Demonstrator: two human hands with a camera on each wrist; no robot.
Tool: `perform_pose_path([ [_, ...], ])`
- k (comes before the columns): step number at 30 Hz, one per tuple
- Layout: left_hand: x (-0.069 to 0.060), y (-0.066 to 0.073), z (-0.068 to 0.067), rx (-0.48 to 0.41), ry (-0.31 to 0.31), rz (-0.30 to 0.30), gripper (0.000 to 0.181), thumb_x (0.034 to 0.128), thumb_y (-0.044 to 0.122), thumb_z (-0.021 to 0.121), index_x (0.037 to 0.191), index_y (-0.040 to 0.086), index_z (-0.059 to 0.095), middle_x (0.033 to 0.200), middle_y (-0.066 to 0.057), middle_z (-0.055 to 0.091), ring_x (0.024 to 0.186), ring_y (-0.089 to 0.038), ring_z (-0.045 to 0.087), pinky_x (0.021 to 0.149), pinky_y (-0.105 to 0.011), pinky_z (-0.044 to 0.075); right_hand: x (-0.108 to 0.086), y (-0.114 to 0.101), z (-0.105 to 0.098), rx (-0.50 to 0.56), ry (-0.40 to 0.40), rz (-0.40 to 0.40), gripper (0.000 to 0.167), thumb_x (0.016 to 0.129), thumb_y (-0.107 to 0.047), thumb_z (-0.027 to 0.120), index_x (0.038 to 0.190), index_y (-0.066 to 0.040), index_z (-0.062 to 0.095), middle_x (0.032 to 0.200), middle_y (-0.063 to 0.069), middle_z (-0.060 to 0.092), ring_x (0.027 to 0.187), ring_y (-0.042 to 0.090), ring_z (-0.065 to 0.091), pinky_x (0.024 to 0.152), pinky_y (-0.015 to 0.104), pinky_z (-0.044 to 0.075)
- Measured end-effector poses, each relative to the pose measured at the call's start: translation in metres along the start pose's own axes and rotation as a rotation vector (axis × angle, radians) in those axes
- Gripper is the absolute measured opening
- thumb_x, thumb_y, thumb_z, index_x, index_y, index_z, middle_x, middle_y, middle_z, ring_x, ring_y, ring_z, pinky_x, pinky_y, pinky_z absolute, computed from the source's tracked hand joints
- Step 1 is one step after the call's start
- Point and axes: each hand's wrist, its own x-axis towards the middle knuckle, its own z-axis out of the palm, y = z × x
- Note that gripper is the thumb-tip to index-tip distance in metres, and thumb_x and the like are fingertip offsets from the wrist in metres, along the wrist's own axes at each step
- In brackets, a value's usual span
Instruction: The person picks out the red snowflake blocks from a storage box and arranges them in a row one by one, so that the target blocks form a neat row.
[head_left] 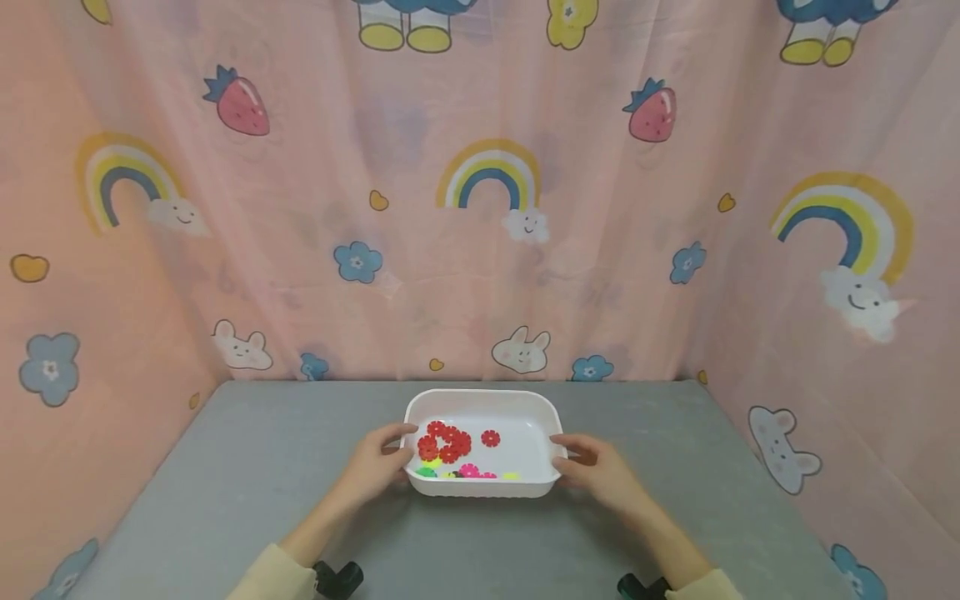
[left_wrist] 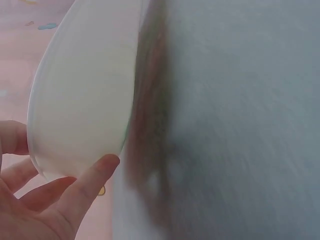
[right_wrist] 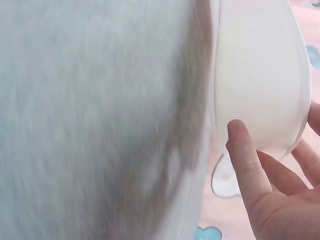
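Observation:
A white plastic tub (head_left: 521,421) with rounded corners is in the middle of the head view. My left hand (head_left: 377,462) grips its left end, and my right hand (head_left: 602,473) grips the right end. Inside, red flower-shaped pieces (head_left: 450,444) cluster toward the left, and one red piece (head_left: 491,438) lies apart. Pink pieces (head_left: 469,471), a green piece (head_left: 426,472) and some yellow ones are along the near wall, partly hidden by it. In each wrist view, the thumb presses the tub's outer wall (left_wrist: 85,90) while other fingers reach toward its rim.
The tub is over a grey table (head_left: 285,458), with shadow beside it. A pink printed curtain (head_left: 300,183) closes off the back and both sides. Dark wrist-worn devices (head_left: 339,579) show at the bottom edge, near the pale sleeves (head_left: 276,575).

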Motion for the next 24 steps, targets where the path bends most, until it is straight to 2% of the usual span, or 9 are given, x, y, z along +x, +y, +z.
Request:
perform_pose_path([
  [5,-0.011,-0.003,-0.013,0.0,0.017,-0.024,0.036,0.0977,0.008,0.063,0.133,0.002,0.063,0.143,-0.024,0.053,0.117,-0.04,0.064,0.077,-0.041,0.062,-0.002,-0.002,0.014,-0.025,-0.025,-0.024,0.044,0.096,-0.013,0.072,0.134,0.004,0.06,0.143,0.03,0.051,0.108,0.033,0.068,0.081,0.043,0.061],
  [14,-0.027,-0.018,-0.033,-0.011,0.036,-0.07,0.035,0.0983,0.007,0.062,0.133,0.002,0.062,0.146,-0.028,0.049,0.116,-0.04,0.065,0.076,-0.039,0.062,-0.001,-0.003,0.036,-0.088,-0.076,-0.048,0.044,0.094,-0.017,0.074,0.133,0.001,0.063,0.137,0.027,0.057,0.101,0.03,0.071,0.078,0.04,0.062],
  [19,-0.037,-0.025,-0.046,-0.01,0.052,-0.108,0.036,0.0978,0.005,0.061,0.133,0.0,0.062,0.147,-0.03,0.047,0.117,-0.042,0.064,0.075,-0.04,0.062,-0.003,-0.006,0.047,-0.092,-0.141,-0.082,0.044,0.094,-0.016,0.074,0.132,0.002,0.063,0.134,0.024,0.061,0.104,0.033,0.07,0.077,0.038,0.061],
  [24,-0.043,-0.029,-0.056,-0.007,0.059,-0.127,0.037,0.0979,0.005,0.061,0.134,-0.001,0.061,0.148,-0.031,0.046,0.114,-0.038,0.066,0.075,-0.039,0.062,-0.003,-0.01,0.054,-0.089,-0.172,-0.11,0.044,0.094,-0.017,0.074,0.131,0.002,0.063,0.131,0.023,0.063,0.107,0.037,0.068,0.077,0.037,0.061],
])
